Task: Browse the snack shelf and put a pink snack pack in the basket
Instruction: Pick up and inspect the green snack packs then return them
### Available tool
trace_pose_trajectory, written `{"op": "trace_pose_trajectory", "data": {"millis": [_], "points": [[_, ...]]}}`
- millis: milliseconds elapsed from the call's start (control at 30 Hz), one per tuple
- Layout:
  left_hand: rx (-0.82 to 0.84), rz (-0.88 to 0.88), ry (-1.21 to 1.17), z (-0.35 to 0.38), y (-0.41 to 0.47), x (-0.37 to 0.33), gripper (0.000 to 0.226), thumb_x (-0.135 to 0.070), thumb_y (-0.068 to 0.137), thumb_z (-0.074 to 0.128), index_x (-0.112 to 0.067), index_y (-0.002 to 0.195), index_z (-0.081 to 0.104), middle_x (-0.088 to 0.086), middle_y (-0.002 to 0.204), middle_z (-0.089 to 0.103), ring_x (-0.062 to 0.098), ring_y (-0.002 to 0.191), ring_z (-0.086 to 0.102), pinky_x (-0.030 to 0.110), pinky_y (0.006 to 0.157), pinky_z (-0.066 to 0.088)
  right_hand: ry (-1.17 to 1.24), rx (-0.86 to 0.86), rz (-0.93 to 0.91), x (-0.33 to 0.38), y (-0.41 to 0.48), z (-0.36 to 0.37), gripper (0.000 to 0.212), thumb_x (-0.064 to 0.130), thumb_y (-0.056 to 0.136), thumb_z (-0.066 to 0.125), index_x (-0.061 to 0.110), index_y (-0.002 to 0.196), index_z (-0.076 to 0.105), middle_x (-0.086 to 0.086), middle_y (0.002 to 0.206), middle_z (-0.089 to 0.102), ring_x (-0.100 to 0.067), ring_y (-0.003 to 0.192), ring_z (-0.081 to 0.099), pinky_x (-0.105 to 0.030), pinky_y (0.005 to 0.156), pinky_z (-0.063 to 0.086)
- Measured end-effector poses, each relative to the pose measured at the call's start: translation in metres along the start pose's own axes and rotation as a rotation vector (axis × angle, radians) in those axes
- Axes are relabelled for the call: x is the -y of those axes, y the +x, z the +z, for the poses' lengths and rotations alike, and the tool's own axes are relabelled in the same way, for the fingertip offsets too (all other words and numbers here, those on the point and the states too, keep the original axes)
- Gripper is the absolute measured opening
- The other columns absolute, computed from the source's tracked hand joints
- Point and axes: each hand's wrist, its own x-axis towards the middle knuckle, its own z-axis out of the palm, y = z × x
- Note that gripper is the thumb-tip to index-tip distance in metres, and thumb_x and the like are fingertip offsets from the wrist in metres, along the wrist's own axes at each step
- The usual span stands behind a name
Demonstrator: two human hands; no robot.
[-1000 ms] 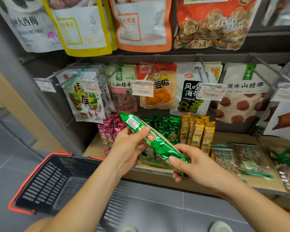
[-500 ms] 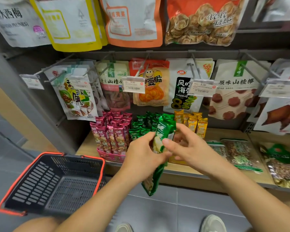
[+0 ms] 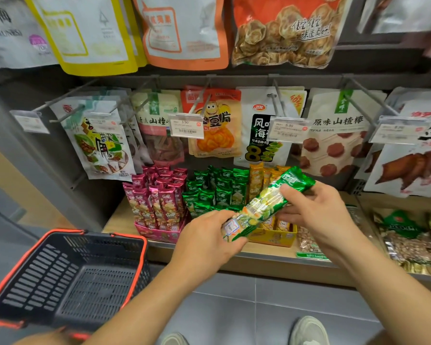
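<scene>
The held pack [image 3: 266, 207] is shiny green, with a pale yellow-and-white snack picture along its middle and a white label towards its 7 o'clock end. At 9 o'clock from it the pink packs [image 3: 157, 200] are glossy magenta with pale pictures, in a pink box [image 3: 159, 232]. The green packs [image 3: 217, 192] between are darker green with white lettering. The orange packs [image 3: 256, 180] at 12 o'clock stand in a yellow box [image 3: 274, 236]. The basket [image 3: 47, 270], at 8 o'clock in view, is black and slotted with an orange-red rim. The shelf [image 3: 117, 221] is pale wood, the floor [image 3: 234, 314] grey tile. At 12 o'clock hang a yellow-edged white pouch [image 3: 85, 33], an orange-edged white pouch [image 3: 184, 28] and an orange pouch [image 3: 284, 33] showing golden-brown snacks.
</scene>
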Motion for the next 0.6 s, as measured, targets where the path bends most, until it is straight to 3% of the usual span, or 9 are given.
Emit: {"op": "trace_pose_trajectory", "data": {"millis": [133, 300, 600], "points": [[0.055, 0.013, 0.082, 0.001, -0.005, 0.006, 0.049, -0.051, 0.079, 0.068, -0.033, 0.124, 0.056, -0.012, 0.108, 0.066, 0.012, 0.094, 0.060, 0.035, 0.078, 0.051, 0.040, -0.078, 0.036, 0.005, 0.004, -0.018, 0.005, 0.012, 0.093, 0.063, 0.008, 0.096, 0.064, -0.006, 0.078, 0.076, -0.020, 0.066, 0.073, -0.024, 0.055, 0.058], [0.073, 0.051, 0.116, 0.006, 0.002, 0.006, 0.045, -0.050, 0.082, 0.066, -0.028, 0.120, 0.056, -0.008, 0.106, 0.067, 0.014, 0.092, 0.061, 0.035, 0.076, 0.051, 0.060, -0.138, 0.078, 0.001, 0.010, -0.034, 0.013, 0.018, 0.092, 0.064, 0.008, 0.101, 0.063, -0.009, 0.085, 0.075, -0.022, 0.069, 0.073, -0.025, 0.057, 0.059], [0.251, 0.091, 0.208, 0.016, 0.022, -0.001, 0.040, -0.050, 0.083, 0.067, -0.030, 0.109, 0.044, -0.009, 0.103, 0.059, 0.016, 0.090, 0.058, 0.034, 0.072, 0.048, 0.072, 0.019, 0.166, -0.002, 0.014, -0.061, 0.011, 0.026, 0.088, 0.068, 0.028, 0.098, 0.066, -0.009, 0.094, 0.076, -0.027, 0.077, 0.074, -0.024, 0.052, 0.053]]}}
